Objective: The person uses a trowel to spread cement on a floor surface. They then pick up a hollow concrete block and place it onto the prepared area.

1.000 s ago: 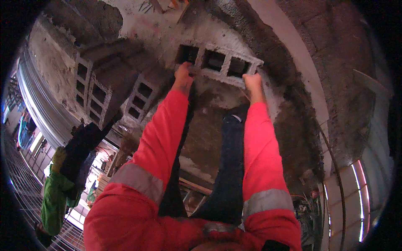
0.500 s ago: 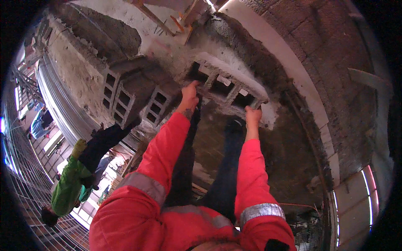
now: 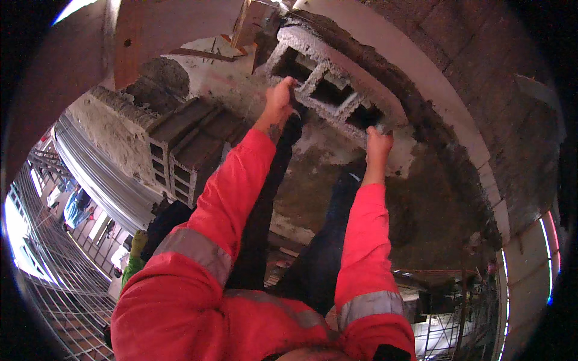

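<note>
A grey hollow concrete block (image 3: pixel 328 90) with three cells lies lifted in front of me, above a mortar-smeared floor. My left hand (image 3: pixel 279 99) grips its left end. My right hand (image 3: pixel 378 143) grips its near right edge. Both arms wear red sleeves with grey reflective bands. My dark trouser legs (image 3: pixel 319 240) show between the arms.
Several stacked hollow blocks (image 3: pixel 180 150) stand to the left. A rough mortar-covered wall (image 3: pixel 457 144) curves along the right. Wooden pieces (image 3: pixel 247 27) lie beyond the block. Another person in green (image 3: pixel 135 256) is below left, by a metal mesh railing (image 3: pixel 54 289).
Both hands have carried the block up and away from me, and its right end has tilted. The view has swung, shifting the stacked blocks and the person in green.
</note>
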Available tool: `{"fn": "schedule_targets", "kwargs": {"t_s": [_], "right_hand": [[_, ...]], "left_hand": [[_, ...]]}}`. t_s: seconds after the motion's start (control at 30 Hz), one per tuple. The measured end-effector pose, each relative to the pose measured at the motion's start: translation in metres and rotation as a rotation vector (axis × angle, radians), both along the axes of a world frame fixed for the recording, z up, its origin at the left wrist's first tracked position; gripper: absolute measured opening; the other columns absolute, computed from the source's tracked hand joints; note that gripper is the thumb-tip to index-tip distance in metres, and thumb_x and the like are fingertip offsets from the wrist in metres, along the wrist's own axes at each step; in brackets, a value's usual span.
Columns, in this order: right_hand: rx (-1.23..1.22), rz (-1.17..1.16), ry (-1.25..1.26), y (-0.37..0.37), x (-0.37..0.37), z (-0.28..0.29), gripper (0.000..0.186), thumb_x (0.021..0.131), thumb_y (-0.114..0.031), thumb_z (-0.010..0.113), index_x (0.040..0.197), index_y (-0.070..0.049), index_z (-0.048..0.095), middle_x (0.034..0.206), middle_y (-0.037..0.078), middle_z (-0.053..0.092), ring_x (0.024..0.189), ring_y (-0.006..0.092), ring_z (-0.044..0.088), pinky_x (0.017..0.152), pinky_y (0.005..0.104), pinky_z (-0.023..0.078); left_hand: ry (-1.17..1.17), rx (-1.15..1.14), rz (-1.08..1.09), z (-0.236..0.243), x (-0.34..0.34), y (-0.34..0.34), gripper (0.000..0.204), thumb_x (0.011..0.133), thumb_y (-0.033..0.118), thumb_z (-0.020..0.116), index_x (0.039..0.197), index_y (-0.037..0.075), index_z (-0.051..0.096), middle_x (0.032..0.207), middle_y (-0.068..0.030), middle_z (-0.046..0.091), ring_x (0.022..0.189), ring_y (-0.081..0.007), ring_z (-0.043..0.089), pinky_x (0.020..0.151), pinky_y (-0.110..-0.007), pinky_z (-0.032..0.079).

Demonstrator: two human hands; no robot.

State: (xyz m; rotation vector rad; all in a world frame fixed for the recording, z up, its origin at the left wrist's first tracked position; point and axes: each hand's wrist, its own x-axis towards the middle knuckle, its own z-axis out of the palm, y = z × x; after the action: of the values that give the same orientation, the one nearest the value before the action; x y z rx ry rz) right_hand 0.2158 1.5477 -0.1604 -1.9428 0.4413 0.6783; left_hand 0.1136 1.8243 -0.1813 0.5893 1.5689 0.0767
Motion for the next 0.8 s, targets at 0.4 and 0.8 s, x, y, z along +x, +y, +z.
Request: {"fn": "schedule_targets", "kwargs": {"t_s": [0.4,0.8], "right_hand": [[-0.031,0.014,0.097,0.027,0.031,-0.01,0.047,0.066,-0.006,0.065,0.108,0.005,0.05,0.102,0.012,0.059,0.092,0.0227,0.055,0.083,0.0322,0.041],[0.109,-0.033,0.064,0.044,0.03,-0.023,0.043,0.064,-0.004,0.066,0.104,0.004,0.053,0.097,0.01,0.06,0.085,0.022,0.054,0.077,0.0322,0.041]], "left_hand": [[0.056,0.006,-0.078,0.048,0.061,0.015,0.02,0.072,0.019,0.063,0.08,0.002,0.059,0.069,-0.0052,0.056,0.059,-0.018,0.053,0.054,-0.032,0.043],[0.024,0.041,-0.051,0.025,0.053,0.027,0.015,0.073,0.012,0.063,0.077,-0.001,0.059,0.074,-0.0087,0.059,0.063,-0.0192,0.057,0.057,-0.035,0.048]]}}
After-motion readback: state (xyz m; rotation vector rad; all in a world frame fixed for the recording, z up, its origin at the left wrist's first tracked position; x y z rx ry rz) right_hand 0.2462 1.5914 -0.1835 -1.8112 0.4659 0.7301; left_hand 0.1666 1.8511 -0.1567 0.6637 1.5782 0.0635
